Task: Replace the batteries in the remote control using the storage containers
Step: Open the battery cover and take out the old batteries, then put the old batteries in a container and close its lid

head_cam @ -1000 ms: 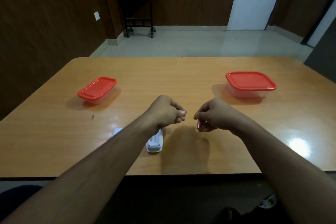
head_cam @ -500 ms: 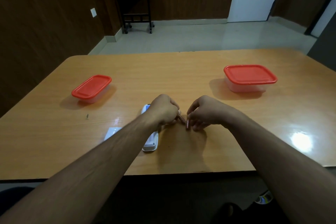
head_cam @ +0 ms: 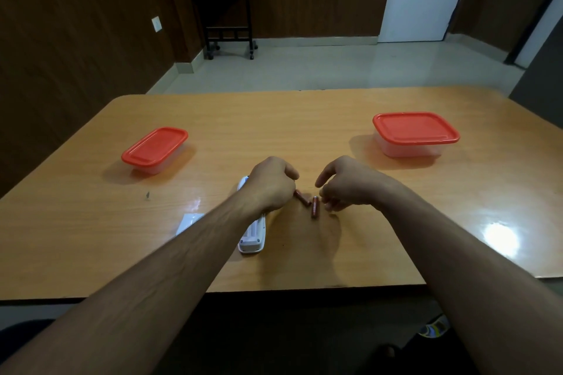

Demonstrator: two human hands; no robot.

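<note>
Two reddish-brown batteries lie on the wooden table (head_cam: 304, 125) between my hands: one (head_cam: 302, 197) slants just off my left fingertips, the other (head_cam: 314, 207) lies lengthwise beside my right fingers. My left hand (head_cam: 270, 183) is curled loosely, fingertips at or near the end of the first battery. My right hand (head_cam: 344, 183) hovers with fingers apart, holding nothing. The white remote (head_cam: 252, 233) lies back-up under my left wrist, its battery bay uncovered. Its white cover (head_cam: 189, 223) rests to the left.
A clear container with a red lid (head_cam: 154, 148) sits at the table's left, a second, larger one (head_cam: 415, 132) at the right; both are closed. The table's near edge runs below my forearms. A dark side table (head_cam: 225, 15) stands by the far wall.
Both hands came down to the table and set the two batteries on it. My right hand's fingers spread away from its battery; my left hand's fingers loosened.
</note>
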